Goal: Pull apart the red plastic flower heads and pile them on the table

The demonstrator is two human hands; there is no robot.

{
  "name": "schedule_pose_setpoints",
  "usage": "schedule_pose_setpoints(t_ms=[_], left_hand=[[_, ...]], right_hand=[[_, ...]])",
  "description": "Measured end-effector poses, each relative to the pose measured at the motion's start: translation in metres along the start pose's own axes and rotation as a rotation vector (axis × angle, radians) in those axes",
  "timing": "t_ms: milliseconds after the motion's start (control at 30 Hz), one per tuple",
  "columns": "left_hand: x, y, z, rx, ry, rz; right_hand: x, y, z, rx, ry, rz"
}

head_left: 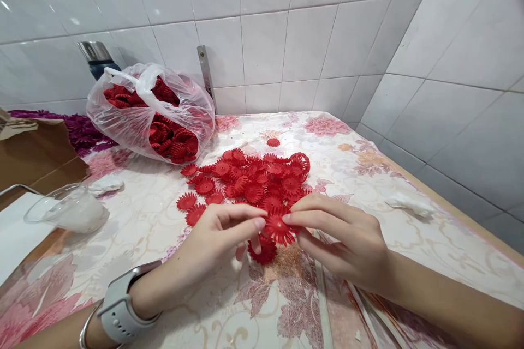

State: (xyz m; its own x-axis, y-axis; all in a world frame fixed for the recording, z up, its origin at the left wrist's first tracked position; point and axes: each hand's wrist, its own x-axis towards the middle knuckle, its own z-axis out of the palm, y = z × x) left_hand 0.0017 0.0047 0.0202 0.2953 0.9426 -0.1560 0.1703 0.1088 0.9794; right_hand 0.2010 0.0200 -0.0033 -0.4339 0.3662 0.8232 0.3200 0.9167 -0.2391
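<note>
A red flower-shaped disc point(280, 229) with a fringed edge and a small pale hole in its middle is held up between my two hands. My left hand point(229, 229) pinches its left edge with thumb and forefinger. From the other side, the fingertips of my right hand point(347, 237) grip the upper right edge. Just below it, close to my left fingers, shows another red fringed disc point(264, 252); whether a finger touches it I cannot tell. Behind my hands lies a loose pile of similar red discs point(251, 177), some overlapping.
A clear plastic bag point(188, 98) full of red pieces stands at the back left, before a flask point(97, 57). A clear cup point(69, 210) with whitish contents and a brown paper bag point(41, 158) are at left. Crumpled white plastic point(411, 204) lies right on the flowered tablecloth point(368, 283).
</note>
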Motion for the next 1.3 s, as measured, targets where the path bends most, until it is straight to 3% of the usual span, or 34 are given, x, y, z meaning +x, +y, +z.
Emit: schedule_pose_setpoints(t_ms=[133, 200, 300, 400, 567, 733, 933, 1100, 1300], left_hand=[[0.004, 0.002, -0.008, 0.500, 0.164, 0.161], [0.005, 0.000, -0.011, 0.749, 0.113, 0.186], [0.003, -0.007, -0.010, 0.876, 0.000, 0.223], [0.000, -0.010, -0.005, 0.778, -0.062, 0.217], [0.001, -0.005, -0.003, 0.318, -0.088, 0.110], [0.006, 0.002, -0.008, -0.010, -0.072, -0.026], [0.000, -0.001, -0.002, 0.013, 0.042, 0.125], [-0.009, 0.000, 0.005, 0.112, 0.096, 0.267], [-0.013, 0.000, 0.005, 0.133, 0.098, 0.287]], right_hand=[[0.002, 0.013, -0.004, -0.239, -0.064, 0.125], [0.002, 0.016, -0.004, -0.301, -0.115, 0.196], [0.002, 0.011, -0.002, -0.274, -0.137, 0.200], [0.001, -0.002, 0.003, -0.163, -0.200, 0.238], [0.004, -0.015, 0.009, 0.140, -0.414, 0.521], [0.005, -0.011, 0.007, 0.483, -0.296, 0.779], [0.003, -0.017, 0.009, 0.480, -0.024, 0.856], [0.010, -0.018, 0.007, 0.842, -0.054, 0.913], [0.009, -0.011, 0.009, 1.037, -0.038, 1.008]])
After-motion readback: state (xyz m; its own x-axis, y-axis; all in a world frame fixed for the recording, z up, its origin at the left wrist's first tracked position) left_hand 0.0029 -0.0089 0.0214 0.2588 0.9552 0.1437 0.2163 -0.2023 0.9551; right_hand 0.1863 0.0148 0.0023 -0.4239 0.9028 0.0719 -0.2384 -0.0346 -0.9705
